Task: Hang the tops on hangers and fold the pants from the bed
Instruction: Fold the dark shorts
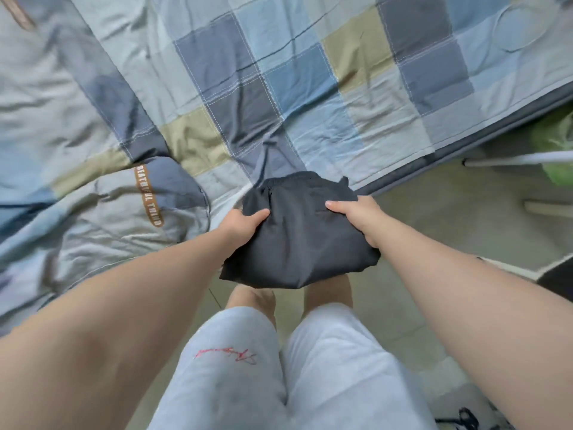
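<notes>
Black folded pants, waistband toward bed

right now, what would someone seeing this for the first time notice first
The folded black pants stand out first, a dark bundle in the middle of the view, held at the near edge of the checked bedspread. The left hand and the right hand grip the bundle from either side, thumbs on top. The bedspread's blue, grey and olive squares fill the upper part of the view.
</notes>
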